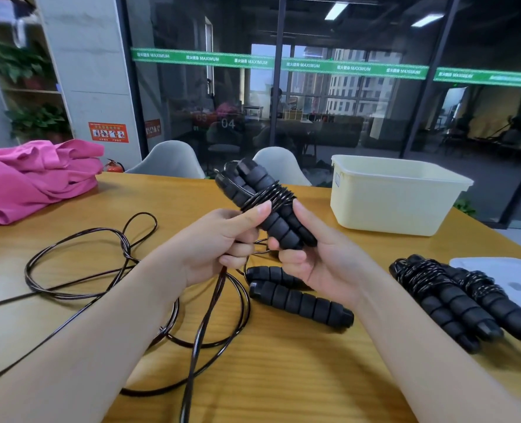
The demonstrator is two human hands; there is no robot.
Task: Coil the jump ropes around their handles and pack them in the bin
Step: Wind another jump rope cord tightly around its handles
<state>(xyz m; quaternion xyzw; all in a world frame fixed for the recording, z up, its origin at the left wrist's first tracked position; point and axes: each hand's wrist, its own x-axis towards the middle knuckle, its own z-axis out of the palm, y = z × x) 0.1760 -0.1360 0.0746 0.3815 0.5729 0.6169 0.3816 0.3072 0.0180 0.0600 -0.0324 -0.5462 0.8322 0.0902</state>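
Both hands grasp one pair of black foam handles [271, 209] raised above the table at the centre of the frame: the right hand [311, 257] is curled round their lower ends, thumb pressed against the side, while the left hand [219, 236] pinches the dark rope [269, 197] already wound several turns round the middle of the pair. From the left fist the rope drops to the wooden table [283, 377], where loose loops [106, 264] sprawl across the lower left. Just below the hands lies a second pair of handles [298, 297], side by side and unwound. At the right edge of the frame two finished bundles [454, 300], rope coiled round their handles, rest on the table, partly over a white lid [503, 273]. In the upper right stands the cream plastic bin [393, 199], well apart from the hands; its inside cannot be seen. Pink cloth [30, 178] is heaped at the table's far left.
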